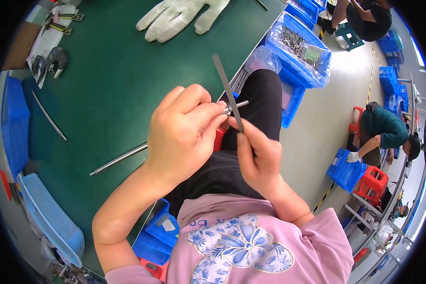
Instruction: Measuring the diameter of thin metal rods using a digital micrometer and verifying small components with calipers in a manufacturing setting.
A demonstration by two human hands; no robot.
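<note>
My left hand [182,128] is closed around a slim metal rod [120,159]. The rod's long end sticks out to the lower left over the green table, and its short stepped tip shows past my fingers on the right. Between thumb and fingers, my right hand [260,154] pinches the lower end of a thin, flat grey file [224,80]. The file slants up and to the left, crossing the rod near its tip; whether the two touch, I cannot tell. A white knitted glove [175,19] lies flat at the far edge of the view.
On the green tabletop [99,80] lies a thin metal strip [49,115]. Blue trays [15,123] and a light-blue basket [52,217] line the left. Right of my leg, a blue bin [321,71] holds small metal parts. A person in green [386,125] bends at the right.
</note>
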